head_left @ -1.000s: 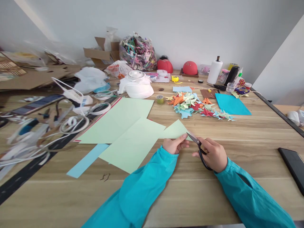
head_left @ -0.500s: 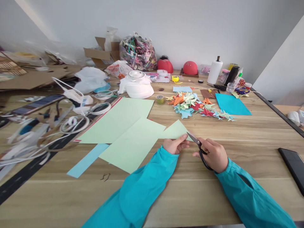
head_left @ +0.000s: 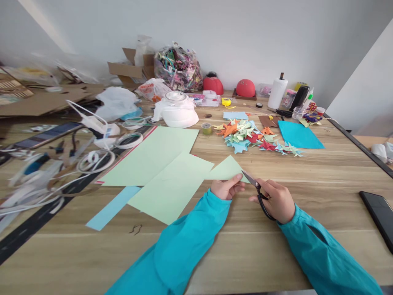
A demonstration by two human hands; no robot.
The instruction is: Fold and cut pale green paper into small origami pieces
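Between thumb and fingers, my left hand [head_left: 227, 187] pinches a pale green piece of paper [head_left: 227, 167], its pointed corner facing away from me. My right hand [head_left: 278, 200] grips black-handled scissors [head_left: 257, 186], whose tips meet the paper's right part just beside my left thumb. Whether the blades are parted is hard to see. Left of my hands lies a pale green sheet [head_left: 176, 188], overlapping a larger green sheet [head_left: 150, 155]. A light blue paper strip [head_left: 113, 207] pokes out from under them. Beyond my hands is a pile of folded paper cranes [head_left: 245, 133] in several colours.
A bright blue sheet [head_left: 302, 135] lies right of the pile, and a black phone [head_left: 379, 217] rests at the right edge. White cables [head_left: 95, 162] tangle on the left. At the back stand a white bottle [head_left: 278, 93], a cardboard box [head_left: 127, 71] and a stuffed plastic bag [head_left: 178, 67].
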